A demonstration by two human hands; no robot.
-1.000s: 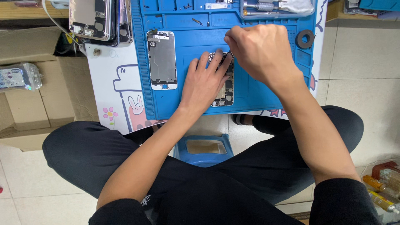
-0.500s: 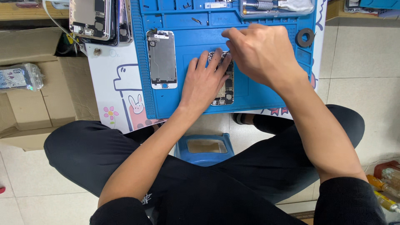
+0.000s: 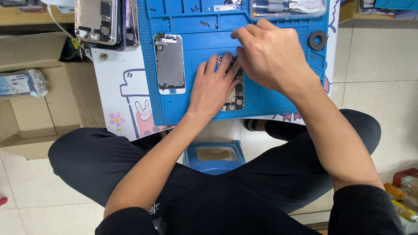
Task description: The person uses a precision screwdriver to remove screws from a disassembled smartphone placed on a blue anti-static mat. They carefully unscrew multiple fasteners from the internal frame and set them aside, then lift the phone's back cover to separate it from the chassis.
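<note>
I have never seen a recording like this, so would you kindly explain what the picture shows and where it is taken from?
The camera sits on a seated person's head and looks down at their own bare hands. The left hand lies flat on an opened phone, pinning it to a blue work mat. The right hand works at the phone's top end; whether it holds a tool is hidden. A detached screen panel lies left of the phone, a black ring at the mat's right edge, and more phone parts beyond the mat's left edge.

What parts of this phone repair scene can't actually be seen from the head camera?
- Opened phone: mostly covered by the left hand and right hand.
- Right fingertips: hidden, so any tool is unknowable.
- Phone shells: cut off by the top edge.
- Small parts on the blue mat: too small.
</note>
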